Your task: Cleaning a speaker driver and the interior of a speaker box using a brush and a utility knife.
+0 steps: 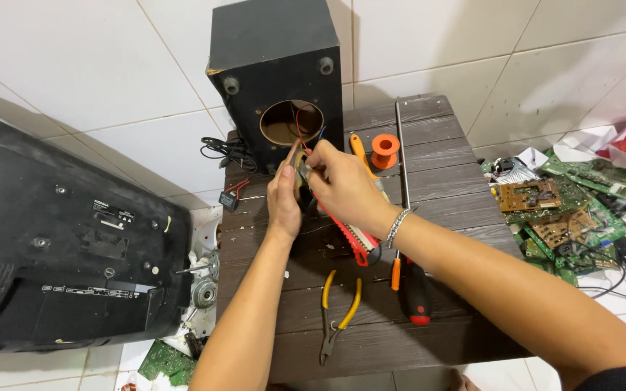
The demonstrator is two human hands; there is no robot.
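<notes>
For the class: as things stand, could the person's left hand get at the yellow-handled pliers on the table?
Probably yes: the yellow-handled pliers lie uncovered below the left hand, but that hand is busy holding a small part.

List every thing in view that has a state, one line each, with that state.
Speaker cabinet: upright, round front hole open, driver out, wires hanging from the hole.
Left hand: closed around a small part.
Right hand: fingertips pinching at the same part.
Yellow-handled pliers: lying flat, handles spread.
Orange spool: standing on end.
Screwdriver: lying flat on the wooden table.
Television: back facing up, leaning.
Circuit boards: loose, heaped on the floor.
</notes>
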